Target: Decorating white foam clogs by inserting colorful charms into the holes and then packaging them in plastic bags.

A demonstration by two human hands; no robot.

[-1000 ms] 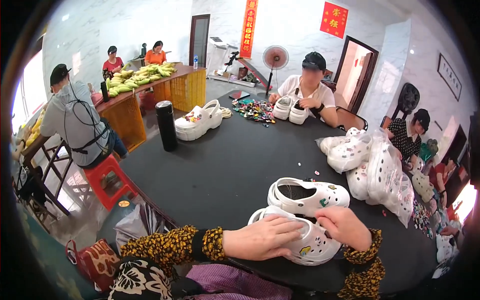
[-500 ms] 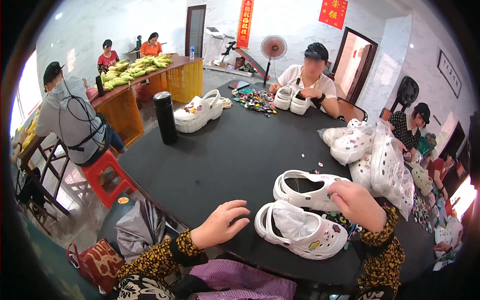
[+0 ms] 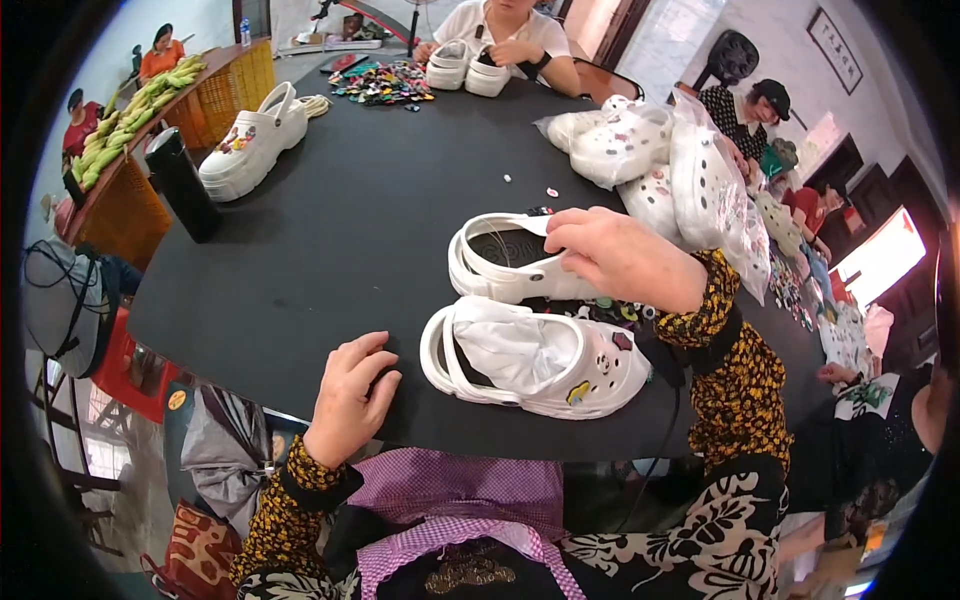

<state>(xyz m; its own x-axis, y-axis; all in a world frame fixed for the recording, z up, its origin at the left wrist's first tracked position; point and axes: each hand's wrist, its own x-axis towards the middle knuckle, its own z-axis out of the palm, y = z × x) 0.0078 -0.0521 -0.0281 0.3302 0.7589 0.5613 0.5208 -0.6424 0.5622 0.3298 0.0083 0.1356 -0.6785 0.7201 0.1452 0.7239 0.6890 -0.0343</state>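
Fingers (image 3: 600, 240) of the right hand (image 3: 625, 258) curl over the rim of the far clog (image 3: 510, 262), gripping its edge; those of the left hand (image 3: 350, 395) lie loosely spread and hold nothing, flat on the black table (image 3: 350, 220). That table is the landmark: round, dark, filling the middle of the view. On its near part lie two white clogs side by side, long axes running left to right. The near clog (image 3: 535, 360) is stuffed with white paper, charms on its toe, and sits between the hands, just right of the left hand, which is closer to it. Bagged white clogs (image 3: 690, 170) pile at the table's right edge, a black bottle (image 3: 185, 185) stands at its left, and loose charms (image 3: 385, 82) lie at the far side, where another person works.
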